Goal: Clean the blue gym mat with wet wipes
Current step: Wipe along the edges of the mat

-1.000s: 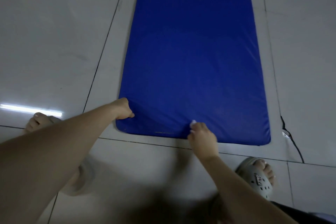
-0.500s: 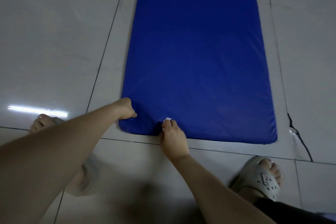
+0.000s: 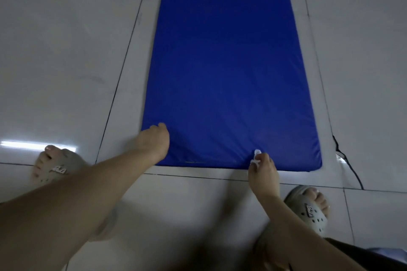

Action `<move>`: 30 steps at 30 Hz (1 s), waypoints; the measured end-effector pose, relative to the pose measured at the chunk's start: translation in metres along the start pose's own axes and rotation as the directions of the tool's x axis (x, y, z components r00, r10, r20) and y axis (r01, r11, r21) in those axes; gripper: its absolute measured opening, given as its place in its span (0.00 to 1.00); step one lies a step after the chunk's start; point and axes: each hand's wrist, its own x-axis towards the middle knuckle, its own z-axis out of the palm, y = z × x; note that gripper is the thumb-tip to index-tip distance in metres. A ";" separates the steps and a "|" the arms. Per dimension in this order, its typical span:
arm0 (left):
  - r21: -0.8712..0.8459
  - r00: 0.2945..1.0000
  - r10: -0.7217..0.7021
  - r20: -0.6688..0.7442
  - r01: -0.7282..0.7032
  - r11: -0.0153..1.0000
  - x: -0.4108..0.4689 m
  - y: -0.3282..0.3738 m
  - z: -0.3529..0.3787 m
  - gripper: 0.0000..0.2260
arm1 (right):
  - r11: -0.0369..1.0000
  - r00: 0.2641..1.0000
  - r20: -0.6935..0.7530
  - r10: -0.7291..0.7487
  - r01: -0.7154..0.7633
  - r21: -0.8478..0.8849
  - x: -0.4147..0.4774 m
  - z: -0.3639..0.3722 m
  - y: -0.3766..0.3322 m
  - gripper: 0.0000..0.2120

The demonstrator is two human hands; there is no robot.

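A long blue gym mat (image 3: 224,77) lies flat on the pale tiled floor and runs away from me. My left hand (image 3: 154,142) rests on the mat's near left corner, fingers curled against the cover. My right hand (image 3: 263,170) is at the near edge, right of the middle, and pinches a small crumpled white wet wipe (image 3: 256,156) against the mat's front edge.
My feet in grey clogs stand on the floor, the left foot (image 3: 56,166) left of the mat and the right foot (image 3: 312,207) near the mat's right corner. A black cable (image 3: 348,164) runs along the floor right of the mat.
My right hand with the wipe slid left along the mat's front edge, then back to the right. My left hand stayed at the near left corner.
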 end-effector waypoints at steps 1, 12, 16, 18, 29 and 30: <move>0.037 0.995 0.086 -0.047 -0.084 0.996 -0.006 0.013 0.004 0.13 | 0.997 0.999 -0.002 0.041 -0.041 0.071 -0.001 0.003 -0.005 0.07; 0.083 0.954 0.251 0.163 -0.267 0.960 0.011 0.075 0.029 0.37 | 0.993 0.996 -0.018 -0.089 0.090 0.077 -0.016 0.029 -0.035 0.24; 0.104 0.959 0.232 0.165 -0.251 0.962 0.010 0.081 0.030 0.38 | 0.999 1.000 -0.016 -0.010 0.011 0.050 -0.014 0.025 -0.014 0.21; 0.125 0.964 0.214 0.158 -0.234 0.964 0.009 0.082 0.031 0.38 | 0.991 0.998 -0.011 -0.063 0.064 0.114 -0.024 0.034 -0.020 0.22; 0.137 0.968 0.209 0.137 -0.228 0.964 0.010 0.082 0.030 0.38 | 0.999 0.992 -0.126 -0.007 0.013 0.048 0.023 -0.011 0.029 0.10; 0.137 0.968 0.211 0.138 -0.229 0.964 0.010 0.081 0.031 0.38 | 0.997 0.985 -0.158 0.075 -0.071 0.029 0.032 -0.023 0.044 0.10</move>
